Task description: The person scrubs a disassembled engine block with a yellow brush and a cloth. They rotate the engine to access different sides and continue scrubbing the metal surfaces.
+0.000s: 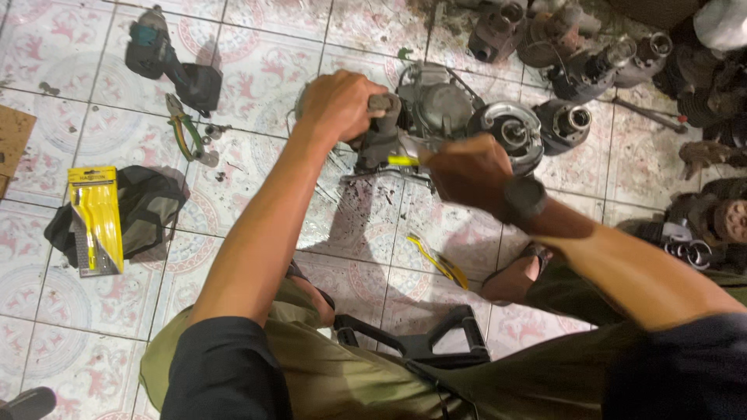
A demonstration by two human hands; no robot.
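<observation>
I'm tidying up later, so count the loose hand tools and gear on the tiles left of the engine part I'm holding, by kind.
Cordless power tool: 1
Pliers with green handles: 1
Yellow tool pack: 1
Dark cloth bag: 1
Total: 4

The left hand grips the engine part; the right hand holds a yellow-handled tool against it.

Warm, dim indoor light falls from above; soft shadows pool on the tiled floor (101,303) under the arms. Far corners darken, slightly blurred, perhaps from motion.
</observation>
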